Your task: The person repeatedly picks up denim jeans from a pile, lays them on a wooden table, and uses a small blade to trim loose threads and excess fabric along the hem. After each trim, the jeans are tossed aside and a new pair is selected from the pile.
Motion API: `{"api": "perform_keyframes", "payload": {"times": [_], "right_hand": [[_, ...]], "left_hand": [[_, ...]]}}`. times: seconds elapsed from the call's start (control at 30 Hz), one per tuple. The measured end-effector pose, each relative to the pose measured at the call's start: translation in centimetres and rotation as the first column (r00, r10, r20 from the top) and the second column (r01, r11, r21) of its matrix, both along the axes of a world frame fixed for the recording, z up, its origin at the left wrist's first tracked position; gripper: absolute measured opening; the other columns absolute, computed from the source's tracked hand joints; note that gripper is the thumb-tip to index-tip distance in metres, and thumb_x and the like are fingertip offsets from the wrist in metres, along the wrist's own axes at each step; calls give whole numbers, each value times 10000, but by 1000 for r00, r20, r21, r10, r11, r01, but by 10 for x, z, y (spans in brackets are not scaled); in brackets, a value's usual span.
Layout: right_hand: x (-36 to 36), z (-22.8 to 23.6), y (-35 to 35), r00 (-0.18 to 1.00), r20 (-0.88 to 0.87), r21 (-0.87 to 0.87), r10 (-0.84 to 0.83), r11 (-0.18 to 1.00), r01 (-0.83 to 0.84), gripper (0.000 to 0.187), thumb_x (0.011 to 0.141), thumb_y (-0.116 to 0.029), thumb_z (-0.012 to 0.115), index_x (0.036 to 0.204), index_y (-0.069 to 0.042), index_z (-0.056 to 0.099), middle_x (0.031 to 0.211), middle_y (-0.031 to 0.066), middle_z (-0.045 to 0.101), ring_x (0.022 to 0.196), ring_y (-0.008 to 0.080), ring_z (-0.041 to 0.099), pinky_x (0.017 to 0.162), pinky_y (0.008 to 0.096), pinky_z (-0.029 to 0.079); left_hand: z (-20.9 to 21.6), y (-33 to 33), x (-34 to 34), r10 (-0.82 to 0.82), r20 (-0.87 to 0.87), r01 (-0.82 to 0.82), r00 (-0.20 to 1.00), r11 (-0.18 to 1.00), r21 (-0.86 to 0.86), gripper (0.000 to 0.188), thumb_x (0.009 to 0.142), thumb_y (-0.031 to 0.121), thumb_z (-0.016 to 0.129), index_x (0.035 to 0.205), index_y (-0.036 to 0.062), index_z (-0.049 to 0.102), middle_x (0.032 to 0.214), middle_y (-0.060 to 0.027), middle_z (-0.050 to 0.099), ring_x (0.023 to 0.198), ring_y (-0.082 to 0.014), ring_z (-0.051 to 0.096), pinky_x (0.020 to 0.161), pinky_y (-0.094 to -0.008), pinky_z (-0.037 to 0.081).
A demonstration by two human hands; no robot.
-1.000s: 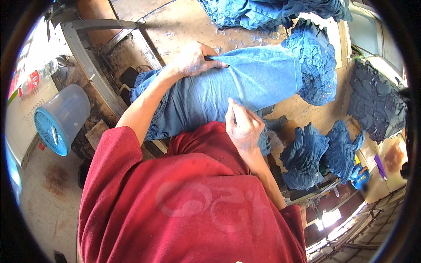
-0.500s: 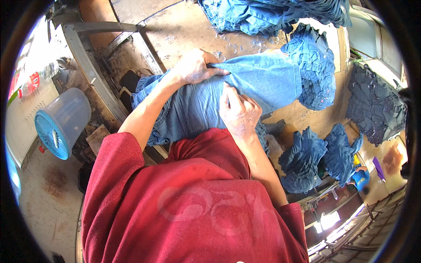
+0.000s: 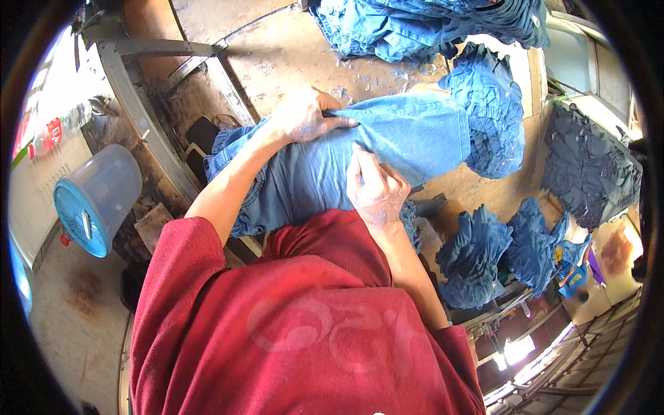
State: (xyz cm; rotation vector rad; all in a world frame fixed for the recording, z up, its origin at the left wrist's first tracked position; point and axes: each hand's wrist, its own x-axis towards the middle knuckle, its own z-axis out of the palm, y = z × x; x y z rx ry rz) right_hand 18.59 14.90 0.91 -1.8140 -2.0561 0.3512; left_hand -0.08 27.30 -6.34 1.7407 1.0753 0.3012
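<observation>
Head view: pinches an upper fold of a blue denim garment, spread just in front of a red shirt, with the left hand; curls the right hand narrowly over it, cannot tell whether gripping

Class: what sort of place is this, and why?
Probably a garment workshop: a blue denim garment being handled, heaped blue garments beyond it, and a pile of dark garments at right.
</observation>
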Motion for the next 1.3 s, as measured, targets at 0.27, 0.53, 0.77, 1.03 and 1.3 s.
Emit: {"api": "perform_keyframes", "payload": {"times": [0.27, 0.53, 0.77, 1.03, 1.3], "right_hand": [[1, 19, 5, 996, 33, -38, 80, 996, -79, 144, 880, -72, 770, 1021, -106, 766, 604, 37, 642, 513, 217, 649, 509, 336, 502], [5, 13, -12, 993, -109, -84, -34, 996, 25, 188, 885, -95, 756, 1071, -122, 766, 638, 35, 651, 495, 220, 637, 506, 354, 508], [-1, 3, 2, 1000, 1, -14, -5, 1000, 5, 198, 878, -94, 749, 1073, -130, 754, 611, 17, 629, 495, 214, 636, 500, 342, 505], [9, 30, -9, 999, -46, -151, 19, 988, -25, 67, 901, -59, 764, 951, -89, 730, 695, 66, 705, 564, 212, 709, 523, 343, 531], [5, 10, 2, 1000, -10, -80, 21, 997, -21, 108, 899, -57, 756, 1002, -87, 746, 682, 55, 690, 564, 204, 707, 518, 342, 525]], "left_hand": [[5, 1, 0, 2, -29, -5, 1000, 997, -82, 418, 875, 434, 854, 861, 19, 809, 797, -131, 761, 717, -274, 730, 707, -387, 569], [0, 0, 1, -5, -33, 3, 999, 998, -63, 420, 877, 444, 852, 874, 26, 815, 806, -135, 767, 733, -281, 742, 713, -389, 576], [0, 0, 1, -9, -25, 9, 1000, 1000, -2, 421, 886, 444, 844, 875, 24, 813, 794, -132, 761, 727, -288, 735, 707, -392, 570], [-2, -2, 0, 0, -17, 0, 1000, 1000, 14, 417, 895, 444, 837, 884, 28, 818, 800, -126, 764, 732, -279, 739, 703, -392, 571], [0, -1, 1, -4, 0, 4, 1000, 1000, 1, 411, 901, 441, 834, 893, 30, 818, 813, -124, 769, 734, -273, 740, 707, -391, 574]]}}
